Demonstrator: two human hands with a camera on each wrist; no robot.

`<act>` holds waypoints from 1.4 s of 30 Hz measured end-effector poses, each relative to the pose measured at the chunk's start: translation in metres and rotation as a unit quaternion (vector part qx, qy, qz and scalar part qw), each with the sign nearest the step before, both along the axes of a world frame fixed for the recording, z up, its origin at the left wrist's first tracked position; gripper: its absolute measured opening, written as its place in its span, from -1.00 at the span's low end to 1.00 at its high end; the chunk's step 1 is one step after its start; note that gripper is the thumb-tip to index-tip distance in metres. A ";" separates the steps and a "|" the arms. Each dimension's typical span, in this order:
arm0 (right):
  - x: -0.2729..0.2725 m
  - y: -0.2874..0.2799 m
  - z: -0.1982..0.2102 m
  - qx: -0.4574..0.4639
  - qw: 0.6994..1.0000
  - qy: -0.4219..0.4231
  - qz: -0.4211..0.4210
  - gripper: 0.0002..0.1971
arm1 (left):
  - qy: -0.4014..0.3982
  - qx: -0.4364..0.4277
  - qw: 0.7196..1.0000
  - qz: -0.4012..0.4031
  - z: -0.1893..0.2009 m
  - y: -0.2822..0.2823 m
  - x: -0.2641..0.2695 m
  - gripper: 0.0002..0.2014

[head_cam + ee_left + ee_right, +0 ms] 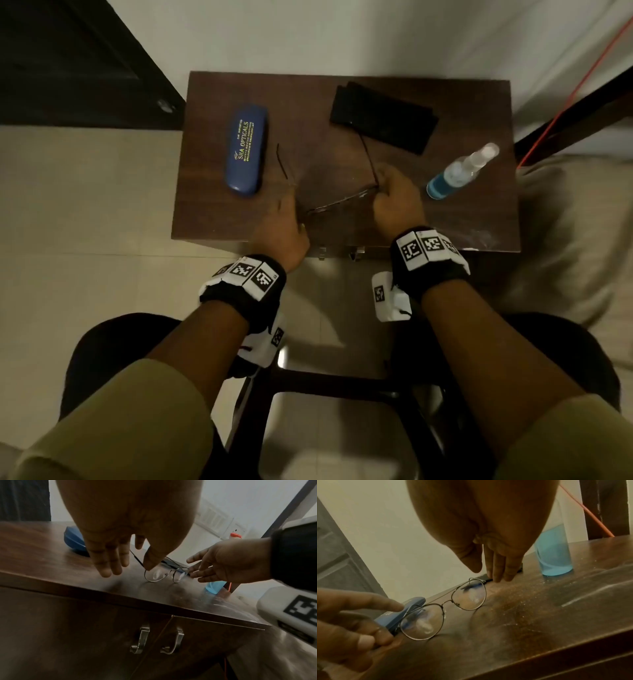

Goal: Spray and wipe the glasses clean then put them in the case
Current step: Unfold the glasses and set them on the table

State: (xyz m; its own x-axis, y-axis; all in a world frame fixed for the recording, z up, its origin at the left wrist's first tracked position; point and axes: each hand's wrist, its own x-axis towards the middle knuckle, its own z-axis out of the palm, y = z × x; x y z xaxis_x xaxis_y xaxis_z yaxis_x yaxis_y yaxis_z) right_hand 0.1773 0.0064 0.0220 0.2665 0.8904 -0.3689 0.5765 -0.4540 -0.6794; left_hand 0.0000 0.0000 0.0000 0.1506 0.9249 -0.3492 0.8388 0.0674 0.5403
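Forearms in olive sleeves, each with a marker-covered wrist band, fill the near part of the head view. Beyond them one pair of thin wire-framed glasses (337, 202) stands on its lens rims on the near middle of the dark wooden tabletop (479, 219), arms unfolded and pointing to the far side.

Left hand (282, 222): at the left end of the frame, fingers extended and apart, thumb tip at the left lens rim. Contact looks likely; a closed pinch is not shown.

Right hand (397, 198): at the right end of the frame. The left wrist view shows its fingers spread and reaching to the hinge; whether they grip it cannot be told.

Progress, as judged: both lenses carry cloudy smears, and fine droplets speckle the wood to the right, so spraying appears done. Wiping and casing remain.

Count of other items:
- One blue glasses case (246, 150), shut, lying just left of the glasses.
- One black cloth (383, 116), folded, on the far right part of the tabletop, touching neither hand.
- One clear spray bottle (460, 171) of blue liquid, upright at the right, near the right hand.
- Two metal handles (140, 639) on the cabinet front below.
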 end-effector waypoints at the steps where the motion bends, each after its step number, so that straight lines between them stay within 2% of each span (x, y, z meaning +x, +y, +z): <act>1: 0.000 0.002 -0.001 -0.011 1.000 0.008 -0.001 -0.61 | -0.014 -0.010 1.000 -0.009 -0.001 0.000 0.001 -0.33; 5: 0.003 0.005 -0.013 -0.043 0.999 0.027 -0.010 -0.65 | -0.045 -0.038 0.998 -0.024 -0.004 0.003 0.003 -0.33; 10: 0.010 0.000 -0.008 -0.029 0.997 0.060 -0.040 -0.68 | -0.056 -0.019 0.998 0.023 -0.002 0.007 -0.003 -0.42; 14: 0.013 -0.009 0.008 0.014 0.996 0.075 -0.040 -0.66 | -0.134 0.000 0.988 0.078 0.007 0.007 -0.007 -0.44; 21: 0.013 -0.025 0.033 0.098 0.985 0.123 -0.071 -0.73 | -0.217 0.048 0.969 0.109 0.030 0.006 -0.012 -0.55; 28: 0.011 -0.039 0.044 0.110 0.973 0.169 -0.110 -0.77 | -0.307 0.041 0.938 0.155 0.046 -0.004 -0.013 -0.64; 42: 0.007 -0.043 0.049 0.127 0.963 0.191 -0.140 -0.83 | -0.347 0.045 0.920 0.178 0.057 -0.009 -0.015 -0.74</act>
